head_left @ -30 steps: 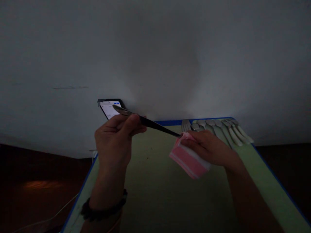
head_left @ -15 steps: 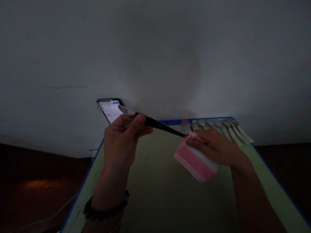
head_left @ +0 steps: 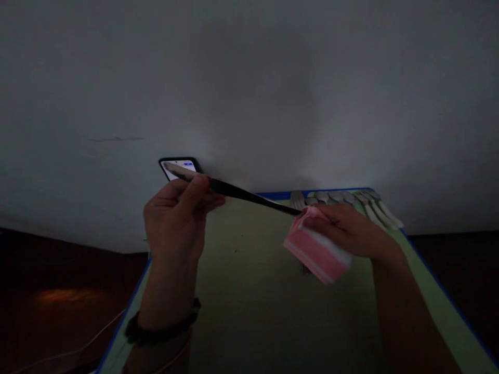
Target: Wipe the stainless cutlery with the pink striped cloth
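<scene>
One knife [head_left: 253,199] is being pinched by left fingers [head_left: 199,187]; one cloth [head_left: 322,255] is being gripped at knife's end by right fingers [head_left: 324,227].

A phone [head_left: 189,165] leaned against the wall [head_left: 249,78] just beyond the left hand [head_left: 177,215]. To that hand's left, a thin pale cable [head_left: 93,341] crossed the dark floor [head_left: 58,270].

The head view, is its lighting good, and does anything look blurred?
In the head view, light is dim overall; a soft dark patch, probably shadow, spreads on the wall; the phone glows brightest; the pink cloth looks slightly blurred.
</scene>
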Available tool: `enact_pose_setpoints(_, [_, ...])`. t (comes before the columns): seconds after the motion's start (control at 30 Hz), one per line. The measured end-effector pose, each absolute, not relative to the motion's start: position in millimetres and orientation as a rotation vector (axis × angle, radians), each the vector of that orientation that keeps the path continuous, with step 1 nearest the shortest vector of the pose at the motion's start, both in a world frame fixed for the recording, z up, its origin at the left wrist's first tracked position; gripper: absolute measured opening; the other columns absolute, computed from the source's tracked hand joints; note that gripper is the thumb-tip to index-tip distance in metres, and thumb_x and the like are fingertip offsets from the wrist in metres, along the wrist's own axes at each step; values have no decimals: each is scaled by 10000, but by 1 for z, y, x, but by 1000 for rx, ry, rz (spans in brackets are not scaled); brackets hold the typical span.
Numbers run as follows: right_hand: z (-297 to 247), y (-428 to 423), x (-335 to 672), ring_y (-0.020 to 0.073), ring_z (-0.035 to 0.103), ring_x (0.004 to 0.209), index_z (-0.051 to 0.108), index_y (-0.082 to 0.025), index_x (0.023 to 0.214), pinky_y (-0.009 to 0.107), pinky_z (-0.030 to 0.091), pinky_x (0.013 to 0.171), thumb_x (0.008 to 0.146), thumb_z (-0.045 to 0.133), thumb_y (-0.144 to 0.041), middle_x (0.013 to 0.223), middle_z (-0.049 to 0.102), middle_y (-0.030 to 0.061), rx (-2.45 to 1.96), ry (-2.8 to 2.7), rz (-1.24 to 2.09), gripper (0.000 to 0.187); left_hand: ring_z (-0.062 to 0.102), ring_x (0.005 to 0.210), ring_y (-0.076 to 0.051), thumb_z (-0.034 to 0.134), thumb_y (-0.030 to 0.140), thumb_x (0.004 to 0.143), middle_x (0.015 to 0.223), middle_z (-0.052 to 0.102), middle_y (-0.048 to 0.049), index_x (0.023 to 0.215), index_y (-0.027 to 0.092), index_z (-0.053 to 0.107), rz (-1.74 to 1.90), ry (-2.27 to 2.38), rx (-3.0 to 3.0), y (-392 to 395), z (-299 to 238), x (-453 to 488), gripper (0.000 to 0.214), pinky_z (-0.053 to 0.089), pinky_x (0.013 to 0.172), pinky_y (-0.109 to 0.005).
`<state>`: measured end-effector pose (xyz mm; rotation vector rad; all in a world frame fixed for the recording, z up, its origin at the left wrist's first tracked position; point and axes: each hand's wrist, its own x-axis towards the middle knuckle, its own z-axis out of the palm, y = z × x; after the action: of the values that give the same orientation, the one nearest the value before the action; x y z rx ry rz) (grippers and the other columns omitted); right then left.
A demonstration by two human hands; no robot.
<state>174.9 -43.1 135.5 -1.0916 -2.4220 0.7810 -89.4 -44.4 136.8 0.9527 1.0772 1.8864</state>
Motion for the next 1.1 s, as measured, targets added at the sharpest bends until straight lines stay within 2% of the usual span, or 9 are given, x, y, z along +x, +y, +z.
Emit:
enact_pose_setpoints(0.13, [135,-43,178,81,479,529,572,-173,769,234,325,530,926,382,-466,615,547,-26,-1159,-2388,859,383,643,524,-102,738,225,690,560,641,43,631,184,639,1814,1071,942,-44,134,-90,122,585,519,-200])
enact_pose_setpoints(0.3, [140,-45,172,81,455,513,545,-168,708,250,290,530,920,386,-479,568,512,-26,-1181,-2403,712,408,639,480,-108,766,208,645,541,643,43,590,171,614,1760,1105,981,-48,138,-79,166,583,490,-205])
enact_pose_setpoints(0.47, [144,-49,162,67,414,481,478,-170,659,241,267,519,929,375,-463,537,442,-41,-1112,-2414,662,411,655,480,-118,773,230,652,594,680,33,659,180,651,1604,1123,1104,-54,142,-62,133,588,500,-204])
enact_pose_setpoints(0.57, [144,-52,150,67,417,489,469,-176,670,236,262,516,931,377,-456,542,458,-42,-1111,-2366,671,394,661,488,-124,766,233,671,593,685,19,674,179,653,1555,1137,1168,-55,142,-54,124,584,506,-197])
enact_pose_setpoints(0.87, [137,-49,148,97,487,567,530,-185,802,250,315,575,952,339,-432,645,552,-12,-1064,-2383,735,346,620,471,-83,736,173,691,535,633,54,558,178,600,1859,1140,1027,-47,146,-77,189,556,489,-183])
enact_pose_setpoints(1.1, [140,-45,168,101,486,563,545,-173,789,253,299,567,943,353,-446,631,543,-12,-1122,-2425,728,368,647,568,-95,726,236,712,647,673,31,661,190,645,1835,1040,918,-44,147,-81,106,577,533,-183])
